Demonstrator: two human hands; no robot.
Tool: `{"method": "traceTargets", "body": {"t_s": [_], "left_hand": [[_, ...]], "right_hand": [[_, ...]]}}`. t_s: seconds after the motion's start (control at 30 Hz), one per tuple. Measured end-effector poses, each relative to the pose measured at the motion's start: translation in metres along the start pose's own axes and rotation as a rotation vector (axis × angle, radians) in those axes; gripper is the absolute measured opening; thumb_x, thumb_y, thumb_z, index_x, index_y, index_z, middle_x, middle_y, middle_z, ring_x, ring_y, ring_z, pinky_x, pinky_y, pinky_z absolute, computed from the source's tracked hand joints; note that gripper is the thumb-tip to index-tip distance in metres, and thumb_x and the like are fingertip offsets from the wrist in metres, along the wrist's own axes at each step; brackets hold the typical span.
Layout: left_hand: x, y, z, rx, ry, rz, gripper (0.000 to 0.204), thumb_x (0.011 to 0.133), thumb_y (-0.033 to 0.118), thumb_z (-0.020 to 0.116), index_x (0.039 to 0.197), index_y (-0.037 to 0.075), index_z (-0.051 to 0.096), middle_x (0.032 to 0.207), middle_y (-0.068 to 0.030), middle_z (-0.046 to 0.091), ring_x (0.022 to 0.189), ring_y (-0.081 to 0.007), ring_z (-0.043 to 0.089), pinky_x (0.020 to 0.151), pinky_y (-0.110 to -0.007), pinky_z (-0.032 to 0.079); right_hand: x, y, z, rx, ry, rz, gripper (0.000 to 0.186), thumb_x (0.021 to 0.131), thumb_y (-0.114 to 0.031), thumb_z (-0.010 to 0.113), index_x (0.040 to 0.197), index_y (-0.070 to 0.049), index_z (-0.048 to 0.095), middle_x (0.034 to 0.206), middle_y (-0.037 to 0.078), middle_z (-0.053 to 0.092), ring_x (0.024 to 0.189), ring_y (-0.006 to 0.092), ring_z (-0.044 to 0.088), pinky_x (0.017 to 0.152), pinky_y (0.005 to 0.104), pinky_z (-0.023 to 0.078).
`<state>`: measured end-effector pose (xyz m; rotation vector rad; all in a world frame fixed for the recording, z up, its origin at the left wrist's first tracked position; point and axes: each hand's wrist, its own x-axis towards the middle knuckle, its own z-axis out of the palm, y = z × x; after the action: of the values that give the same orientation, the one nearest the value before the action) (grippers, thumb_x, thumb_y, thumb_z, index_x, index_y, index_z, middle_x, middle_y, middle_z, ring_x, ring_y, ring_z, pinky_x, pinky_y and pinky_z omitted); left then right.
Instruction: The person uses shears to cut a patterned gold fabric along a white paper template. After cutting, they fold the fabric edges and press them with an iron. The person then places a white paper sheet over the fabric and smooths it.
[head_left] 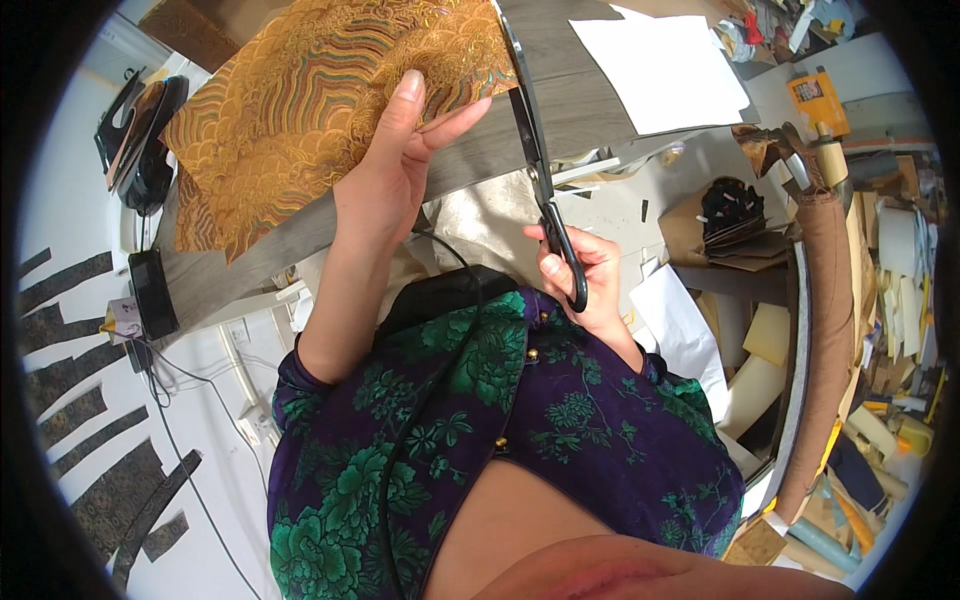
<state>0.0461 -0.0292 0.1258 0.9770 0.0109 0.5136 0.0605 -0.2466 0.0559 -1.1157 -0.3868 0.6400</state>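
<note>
A piece of gold brocade fabric point(330, 120) with wavy coloured bands lies over the table's front edge, its lower corner hanging past it. My left hand point(390, 165) grips its near edge, thumb on top and the other fingers partly hidden beneath. Long black-handled scissors point(537, 160) are in my right hand point(590, 270), fingers wrapped round the handles. Their blades point away from me and look parted, meeting the fabric's right edge close to my left fingertips. Whether the lower blade is under the cloth I cannot tell.
White paper point(665, 75) lies on the grey wood-grain table point(590, 110), right of the scissors. A brown fabric roll point(825, 350) stands at the right, near crowded shelves. A black cable point(400, 440) runs down my front. Dark fabric strips point(75, 390) hang at the left.
</note>
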Motion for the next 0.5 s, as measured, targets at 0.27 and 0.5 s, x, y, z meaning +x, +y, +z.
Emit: {"method": "traceTargets", "body": {"t_s": [0.27, 0.5], "left_hand": [[0.003, -0.006, -0.002, -0.303, 0.204, 0.234, 0.037, 0.095, 0.006, 0.048, 0.131, 0.001, 0.041, 0.127, -0.0119, 0.053, 0.111, -0.0252, 0.057, 0.09, -0.044, 0.054], [-0.003, -0.014, -0.009, -0.03, 0.334, 0.192, 0.045, 0.087, 0.003, 0.064, 0.129, 0.004, 0.046, 0.122, -0.005, 0.055, 0.111, -0.0128, 0.054, 0.097, -0.029, 0.044]], "right_hand": [[-0.002, 0.008, 0.003, -0.018, 0.033, -0.016, 0.032, 0.084, -0.002, 0.069, 0.114, 0.004, 0.063, 0.068, -0.005, 0.055, 0.051, 0.0007, 0.042, 0.045, 0.0172, 0.029], [-0.001, 0.009, -0.001, -0.034, 0.022, -0.048, 0.033, 0.082, 0.0, 0.068, 0.114, 0.004, 0.062, 0.071, -0.005, 0.056, 0.058, 0.0006, 0.044, 0.05, 0.0171, 0.031]]}}
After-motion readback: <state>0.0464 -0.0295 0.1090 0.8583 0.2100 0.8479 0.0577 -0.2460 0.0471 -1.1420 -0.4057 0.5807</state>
